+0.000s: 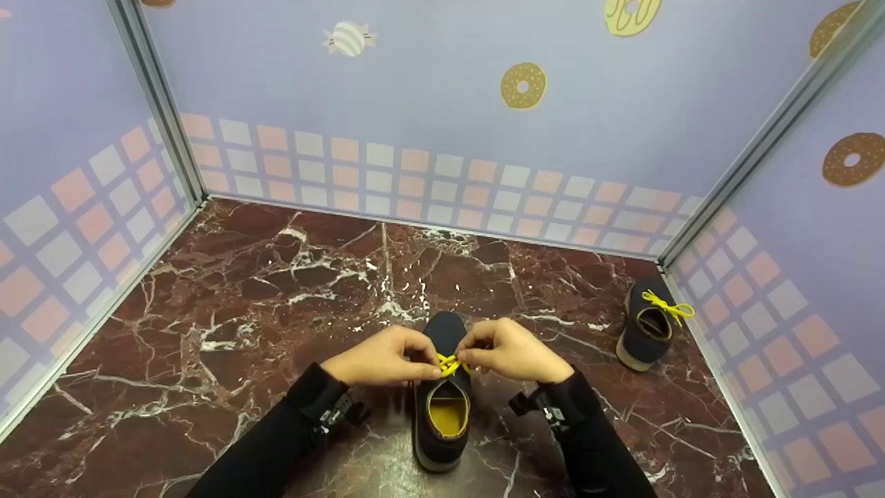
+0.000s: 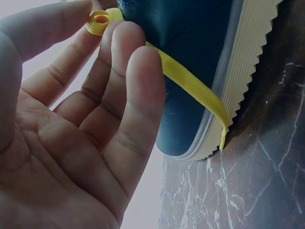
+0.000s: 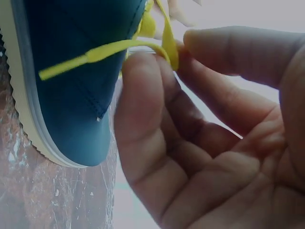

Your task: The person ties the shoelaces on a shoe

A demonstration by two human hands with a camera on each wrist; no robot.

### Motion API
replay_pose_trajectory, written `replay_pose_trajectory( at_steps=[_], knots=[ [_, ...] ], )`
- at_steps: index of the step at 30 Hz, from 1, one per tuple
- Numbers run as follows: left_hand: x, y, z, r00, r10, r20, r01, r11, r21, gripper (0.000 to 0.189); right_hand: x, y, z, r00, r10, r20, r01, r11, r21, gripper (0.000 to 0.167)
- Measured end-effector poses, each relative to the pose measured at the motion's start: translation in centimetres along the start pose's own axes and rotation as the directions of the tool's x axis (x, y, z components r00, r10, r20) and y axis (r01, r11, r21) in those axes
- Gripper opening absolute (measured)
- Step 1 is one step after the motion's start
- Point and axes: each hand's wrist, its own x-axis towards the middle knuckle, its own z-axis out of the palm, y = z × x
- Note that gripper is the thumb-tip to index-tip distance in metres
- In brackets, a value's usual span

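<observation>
A dark blue shoe [image 1: 442, 330] with a yellow lining stands on the floor between the two hands, its toe pointing away. The left hand [image 1: 388, 355] pinches a loop of the yellow shoelace [image 2: 97, 25] between thumb and index finger. From the other side, the right hand [image 1: 515, 351] holds the lace [image 3: 170, 47] at its thumb and fingertips. One lace end [image 2: 190, 88] hangs down over the shoe's side in the left wrist view. Another loose end [image 3: 64, 66] lies across the opposite side in the right wrist view.
A second dark shoe [image 1: 643, 339], its yellow lace tied in a bow [image 1: 667, 306], stands at the right near the side wall. Patterned lilac panels [image 1: 415, 104] enclose the reddish-brown marbled floor [image 1: 242, 332] at the back and both sides.
</observation>
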Motion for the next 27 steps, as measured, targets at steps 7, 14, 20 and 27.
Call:
replay_pose_trajectory(
  at_steps=[7,14,20,27],
  knots=[
    [0.07,-0.1,0.05,1.0,0.0,-0.01,0.0,1.0,-0.02,0.014,0.29,0.1,0.44,1.0,0.001,-0.026,0.0,0.999,0.041,0.004],
    [0.22,-0.19,0.17,0.998,-0.017,-0.054,0.016,1.0,-0.024,0.016,0.42,0.03,0.66,1.0,-0.004,-0.017,0.006,0.993,0.121,0.011],
    [0.31,-0.08,0.33,0.995,-0.034,-0.091,0.031,0.999,-0.029,0.015,0.37,-0.23,0.74,1.0,0.016,-0.016,-0.014,0.991,0.136,0.021],
    [0.34,-0.19,0.47,0.995,-0.056,-0.082,0.057,0.998,0.01,0.016,0.29,-0.4,0.78,1.0,0.017,-0.01,-0.015,0.989,0.146,0.017]
  ],
)
